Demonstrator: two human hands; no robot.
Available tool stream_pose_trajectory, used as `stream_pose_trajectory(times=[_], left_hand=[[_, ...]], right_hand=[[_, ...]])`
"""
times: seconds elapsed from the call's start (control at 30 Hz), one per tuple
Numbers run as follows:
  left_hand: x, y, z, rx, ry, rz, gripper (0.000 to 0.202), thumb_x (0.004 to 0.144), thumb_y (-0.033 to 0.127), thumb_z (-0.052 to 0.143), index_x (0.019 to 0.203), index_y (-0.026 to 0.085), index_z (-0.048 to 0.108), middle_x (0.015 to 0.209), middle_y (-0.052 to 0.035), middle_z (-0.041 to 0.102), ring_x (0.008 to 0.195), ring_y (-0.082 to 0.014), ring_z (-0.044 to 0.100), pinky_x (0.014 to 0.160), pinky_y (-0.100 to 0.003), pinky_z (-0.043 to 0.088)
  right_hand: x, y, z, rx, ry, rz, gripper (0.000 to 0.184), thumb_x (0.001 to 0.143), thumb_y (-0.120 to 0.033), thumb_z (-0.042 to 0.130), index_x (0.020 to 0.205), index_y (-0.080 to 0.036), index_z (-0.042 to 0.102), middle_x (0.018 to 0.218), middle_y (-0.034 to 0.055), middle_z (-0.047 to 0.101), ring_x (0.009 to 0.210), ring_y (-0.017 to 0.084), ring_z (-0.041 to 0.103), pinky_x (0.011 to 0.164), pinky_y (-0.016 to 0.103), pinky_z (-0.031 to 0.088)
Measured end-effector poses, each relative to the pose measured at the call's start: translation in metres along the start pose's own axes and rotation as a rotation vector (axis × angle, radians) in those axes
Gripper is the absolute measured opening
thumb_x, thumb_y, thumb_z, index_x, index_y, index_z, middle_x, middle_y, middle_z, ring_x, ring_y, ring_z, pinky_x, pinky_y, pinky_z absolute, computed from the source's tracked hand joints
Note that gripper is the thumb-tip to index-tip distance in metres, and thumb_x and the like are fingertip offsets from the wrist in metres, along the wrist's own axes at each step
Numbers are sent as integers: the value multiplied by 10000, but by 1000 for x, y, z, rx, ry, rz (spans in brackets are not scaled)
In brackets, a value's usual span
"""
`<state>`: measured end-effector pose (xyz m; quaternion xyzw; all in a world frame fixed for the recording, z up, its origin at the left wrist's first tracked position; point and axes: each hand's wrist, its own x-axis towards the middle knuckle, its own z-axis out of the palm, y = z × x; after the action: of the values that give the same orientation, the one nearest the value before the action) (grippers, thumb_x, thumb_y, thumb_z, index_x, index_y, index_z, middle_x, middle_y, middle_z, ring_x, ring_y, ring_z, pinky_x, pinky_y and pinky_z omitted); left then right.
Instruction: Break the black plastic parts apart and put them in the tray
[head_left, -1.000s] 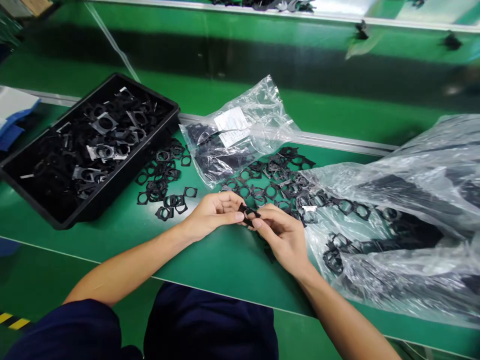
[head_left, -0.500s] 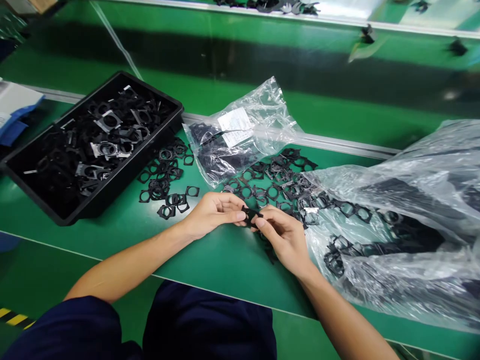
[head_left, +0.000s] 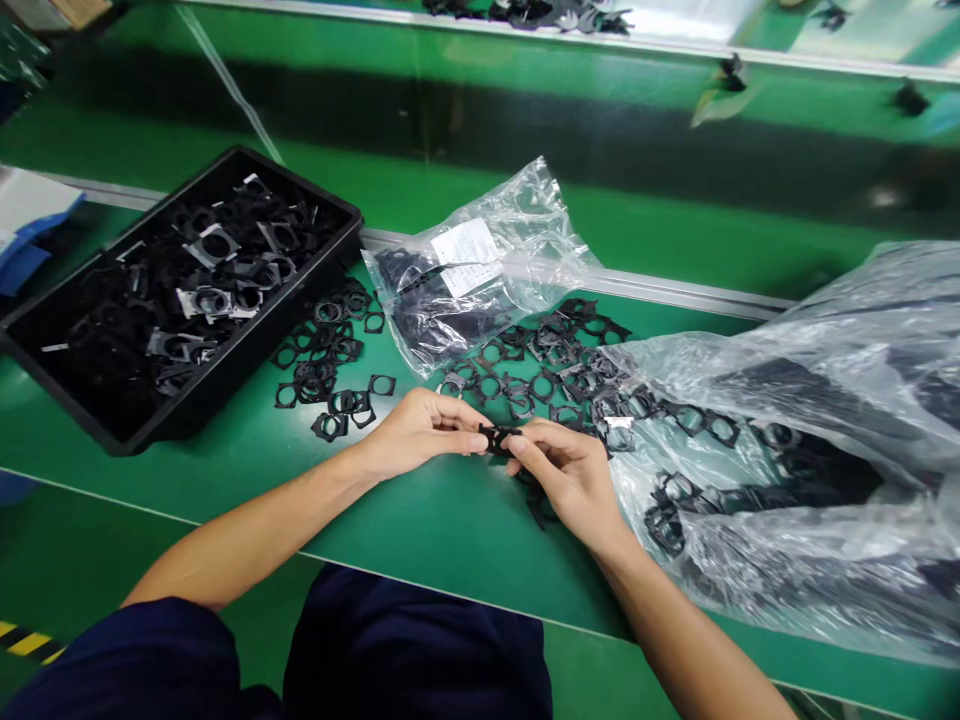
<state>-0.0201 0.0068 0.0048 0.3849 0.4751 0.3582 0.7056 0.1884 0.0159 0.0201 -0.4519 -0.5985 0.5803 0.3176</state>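
Between my two hands, just above the green table, is a small black plastic part. The fingertips of my left hand pinch its left end. Thumb and fingers of my right hand pinch its right end. Fingers cover both ends, so its full outline is hidden. Loose black square frames with round holes lie in a heap just beyond my hands. Partly hidden beside my right hand are more dark parts on the table.
At the left stands a black bin filled with similar frames, with a scattered group beside it. A clear labelled bag of dark parts lies at the back. Another large plastic bag spreads over the right side, open toward me.
The black part has tilted between my fingertips and now shows a narrower side. Both hands keep their pinch and have hardly shifted.
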Motion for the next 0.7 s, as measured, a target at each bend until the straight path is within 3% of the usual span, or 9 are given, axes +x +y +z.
stream_pose_trajectory(times=[0.17,0.3,0.53,0.7], left_hand=[[1,3,-4,-50,-101,-75,238,630,244,905,819,135,809,762,-55,763,672,-133,650,672,-257,527],[2,4,-2,-56,-122,-51,220,622,236,905,792,138,805,766,-44,749,690,-129,646,678,-246,515],[-2,1,5,-19,17,65,223,684,285,890,831,145,798,722,-25,730,635,-110,628,617,-217,493],[0,-3,6,-138,17,51,323,615,332,944,797,126,776,671,-22,719,609,-117,652,613,-220,520]], right_hand=[[1,-5,-1,22,-42,1,334,894,-463,711,690,-200,745,616,19,654,586,149,552,560,277,448],[0,-7,-2,62,-70,-2,329,894,-451,715,686,-198,749,630,20,663,612,153,577,579,279,460],[0,-1,-1,58,-11,42,333,886,-471,714,708,-195,772,637,35,718,618,163,616,605,284,493],[0,0,1,180,1,119,286,840,-479,763,825,-197,808,669,42,755,604,182,693,637,307,567]])
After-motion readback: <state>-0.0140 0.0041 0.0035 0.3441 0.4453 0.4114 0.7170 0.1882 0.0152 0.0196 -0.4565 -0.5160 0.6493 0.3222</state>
